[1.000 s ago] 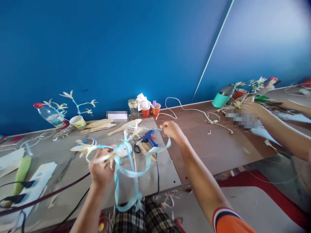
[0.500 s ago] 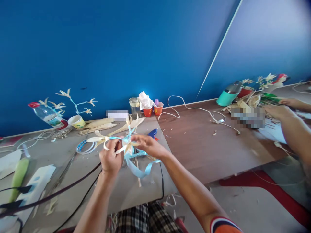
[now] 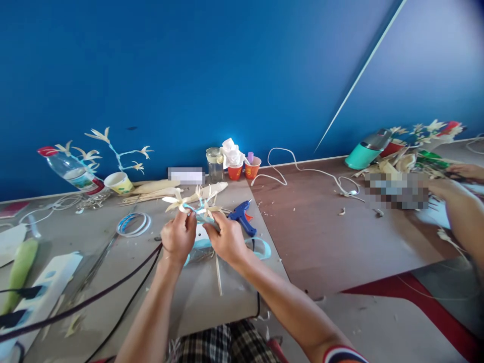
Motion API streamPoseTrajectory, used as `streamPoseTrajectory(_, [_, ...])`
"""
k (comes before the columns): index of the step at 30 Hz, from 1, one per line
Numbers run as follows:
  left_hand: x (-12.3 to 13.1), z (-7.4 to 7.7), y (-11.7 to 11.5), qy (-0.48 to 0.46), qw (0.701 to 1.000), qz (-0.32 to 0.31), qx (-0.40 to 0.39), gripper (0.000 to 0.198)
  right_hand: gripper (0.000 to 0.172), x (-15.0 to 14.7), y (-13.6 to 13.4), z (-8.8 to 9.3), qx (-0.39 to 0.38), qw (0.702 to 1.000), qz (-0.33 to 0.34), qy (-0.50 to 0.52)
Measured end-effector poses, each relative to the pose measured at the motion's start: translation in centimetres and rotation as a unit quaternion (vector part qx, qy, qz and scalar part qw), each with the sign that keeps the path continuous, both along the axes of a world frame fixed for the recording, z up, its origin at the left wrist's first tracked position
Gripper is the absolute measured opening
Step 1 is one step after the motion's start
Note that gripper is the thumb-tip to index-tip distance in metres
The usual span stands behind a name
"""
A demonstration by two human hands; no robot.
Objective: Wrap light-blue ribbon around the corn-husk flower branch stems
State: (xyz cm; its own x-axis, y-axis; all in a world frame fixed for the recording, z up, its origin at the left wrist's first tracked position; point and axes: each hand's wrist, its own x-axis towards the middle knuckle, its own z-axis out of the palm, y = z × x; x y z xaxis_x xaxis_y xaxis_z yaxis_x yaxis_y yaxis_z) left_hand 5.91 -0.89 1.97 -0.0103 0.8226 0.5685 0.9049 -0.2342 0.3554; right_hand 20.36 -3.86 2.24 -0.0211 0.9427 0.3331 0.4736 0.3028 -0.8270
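Note:
Over the table's front part, my left hand (image 3: 178, 236) pinches the blue-wrapped stem of a branch of cream husk-like flowers (image 3: 177, 200). My right hand (image 3: 229, 237) is closed at the other side of the same branch, its thumb and fingers gripping light blue ribbon (image 3: 260, 248) against it. The ribbon trails below both hands and loops out to the right. Under the hands a white piece with a small hole (image 3: 200, 233) shows partly. Just right of my right hand lies a blue glue gun (image 3: 245, 218). A thin pale stick (image 3: 218, 276) lies below.
Rolls of tape (image 3: 133, 224) lie to the left, near a power strip (image 3: 49, 287) with dark cables. Behind stand a plastic bottle (image 3: 81, 176), a paper cup (image 3: 119, 183) with flower stems, a glass jar (image 3: 215, 164) and red cups (image 3: 235, 172). A co-worker's arm (image 3: 459, 212) reaches in at right.
The flower branch has turned and come lower between my hands. My right hand has shifted to a closed grip, and the ribbon loop now trails to the right. The glue gun shows more fully.

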Motion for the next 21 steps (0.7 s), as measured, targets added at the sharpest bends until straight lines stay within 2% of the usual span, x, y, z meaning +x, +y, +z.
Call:
streamPoseTrajectory(6, [-0.6, -0.3, 0.2, -0.151, 0.984, -0.046, -0.085, 0.019, 0.021, 0.1, 0.8, -2.2, 0.104, 0.986, 0.034, -0.123])
streamPoseTrajectory(8, [-0.8, -0.4, 0.3, -0.253, 0.955, -0.083, -0.132, 0.02, 0.022, 0.3, 1.0, -2.5, 0.128, 0.979, 0.026, -0.159])
streamPoseTrajectory(11, [-0.8, -0.3, 0.4, -0.422, 0.877, -0.117, -0.197, 0.023, 0.02, 0.3, 1.1, -2.7, 0.16, 0.966, 0.013, -0.205])
streamPoseTrajectory(13, [-0.6, -0.2, 0.4, -0.493, 0.831, -0.124, -0.224, 0.024, 0.019, 0.2, 0.9, -2.7, 0.175, 0.957, 0.022, -0.23])
streamPoseTrajectory(15, [-0.4, -0.3, 0.4, -0.535, 0.799, -0.133, -0.242, 0.022, 0.019, 0.0, 0.8, -2.8, 0.184, 0.95, 0.041, -0.249])
streamPoseTrajectory(17, [-0.2, -0.5, 0.3, -0.558, 0.779, -0.136, -0.251, 0.019, 0.019, -0.2, 0.6, -2.8, 0.183, 0.945, 0.059, -0.264])
streamPoseTrajectory(21, [0.0, -1.2, 0.3, -0.579, 0.761, -0.134, -0.259, 0.02, 0.02, -0.2, 0.5, -2.9, 0.159, 0.942, 0.074, -0.287])
